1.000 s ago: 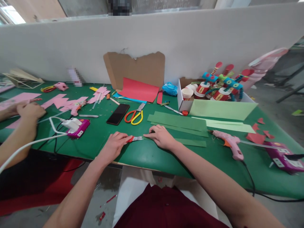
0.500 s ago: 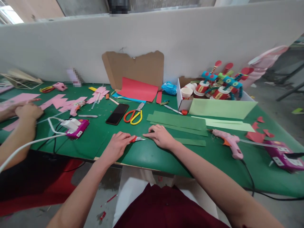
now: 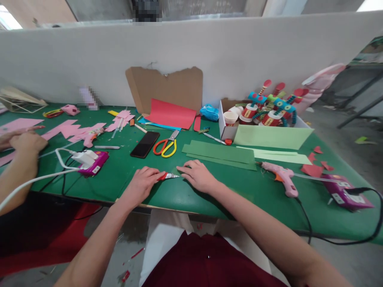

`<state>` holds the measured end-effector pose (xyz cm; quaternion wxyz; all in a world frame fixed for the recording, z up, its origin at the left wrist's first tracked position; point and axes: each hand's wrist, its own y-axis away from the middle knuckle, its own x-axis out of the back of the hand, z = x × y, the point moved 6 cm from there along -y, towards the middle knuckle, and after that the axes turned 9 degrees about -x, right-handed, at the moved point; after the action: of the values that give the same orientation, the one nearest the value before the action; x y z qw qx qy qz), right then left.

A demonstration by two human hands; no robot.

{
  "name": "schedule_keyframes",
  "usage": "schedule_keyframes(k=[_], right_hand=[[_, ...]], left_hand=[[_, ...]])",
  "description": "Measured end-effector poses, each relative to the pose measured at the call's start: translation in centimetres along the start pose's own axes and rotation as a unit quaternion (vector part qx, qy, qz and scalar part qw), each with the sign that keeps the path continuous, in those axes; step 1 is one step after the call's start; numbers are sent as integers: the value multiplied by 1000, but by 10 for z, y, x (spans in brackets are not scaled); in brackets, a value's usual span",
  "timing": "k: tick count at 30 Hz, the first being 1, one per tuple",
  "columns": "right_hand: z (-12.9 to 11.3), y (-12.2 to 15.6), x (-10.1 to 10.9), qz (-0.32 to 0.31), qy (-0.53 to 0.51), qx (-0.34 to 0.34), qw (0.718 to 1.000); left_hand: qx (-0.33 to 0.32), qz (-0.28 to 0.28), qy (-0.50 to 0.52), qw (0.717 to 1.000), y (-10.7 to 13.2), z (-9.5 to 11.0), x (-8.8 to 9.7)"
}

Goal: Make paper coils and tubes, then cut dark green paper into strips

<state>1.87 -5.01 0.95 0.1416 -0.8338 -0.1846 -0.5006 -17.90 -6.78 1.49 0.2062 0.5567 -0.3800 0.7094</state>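
Observation:
My left hand (image 3: pixel 143 182) is closed around a red-handled utility knife (image 3: pixel 162 176), its blade pointing right, low over the green tabletop. My right hand (image 3: pixel 197 175) lies palm down just beyond the blade tip, fingers stretched out. A small bit of green paper (image 3: pixel 176 172) shows by its fingertips; whatever else lies beneath the palm is hidden. Behind my right hand lie dark green paper sheets (image 3: pixel 218 153), overlapping. Scissors (image 3: pixel 166 146) with one orange and one yellow handle rest beyond the knife, beside a black phone (image 3: pixel 145 144).
A pink glue gun (image 3: pixel 279 177) and a purple power strip (image 3: pixel 347 193) lie at right, with cables. A white box (image 3: pixel 223 119) holds paper-cup figures. Another power strip (image 3: pixel 94 164) sits at left, near a co-worker's hands (image 3: pixel 26 139). Red paper (image 3: pixel 172 113) leans on cardboard (image 3: pixel 167 85).
The green strip that stuck out to the right beneath my right wrist no longer shows there. My right-hand fingers look straighter. The whole view has shifted slightly.

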Motion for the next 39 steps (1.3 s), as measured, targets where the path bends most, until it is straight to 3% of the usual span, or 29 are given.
schedule_keyframes(k=[7,20,39], right_hand=[[18,16,9,-23,15,81,996],[16,17,2,-37,43,56,997],[15,17,1,-40,36,48,997]], left_hand=[[-2,2,2,1000,-2,4,-2],[-1,-5,15,1000,-1,1,-6],[-28,-15,20,999,-11,15,-5]])
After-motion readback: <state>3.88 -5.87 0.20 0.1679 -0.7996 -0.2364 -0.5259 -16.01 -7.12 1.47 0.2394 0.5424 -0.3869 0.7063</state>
